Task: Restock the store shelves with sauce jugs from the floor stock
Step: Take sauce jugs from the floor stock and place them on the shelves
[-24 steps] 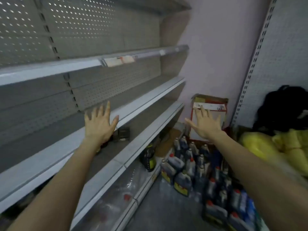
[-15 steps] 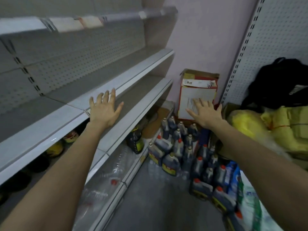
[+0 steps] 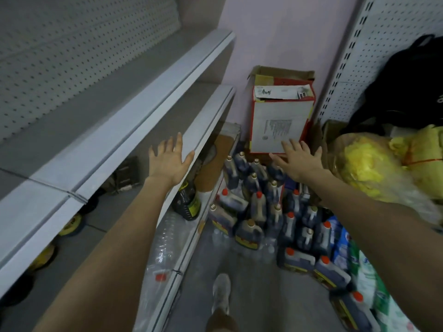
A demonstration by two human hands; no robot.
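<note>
Below our right hand (image 3: 299,161) the jugs (image 3: 249,233) stood packed together on the floor, dark sauce under red or tan caps, none of them lifted yet. That hand was spread flat, fingers straight and apart, gripping nothing. It hung above the far end of the cluster, with a box (image 3: 280,121) just beyond its fingertips, though we could not tell whether they touched it. Our left hand (image 3: 169,161) was equally wide open and empty, palm down over the front lip of a shelf (image 3: 134,137); whether it rested on that lip we could not tell. Beneath the left hand a lone jug (image 3: 188,204) sat on the lowest board, and off to the right of the right hand lay a yellow bag (image 3: 374,164). We judged the step to be the reach toward the floor stock, before any grasp, with nearly all the restocking ahead, since the boards beside the left hand showed much bare space. The next move, as we read it, called for lowering a hand to a jug at the near edge of the cluster, hooking fingers through its handle and lifting straight up, so that the close-set neighbours would not topple.
</note>
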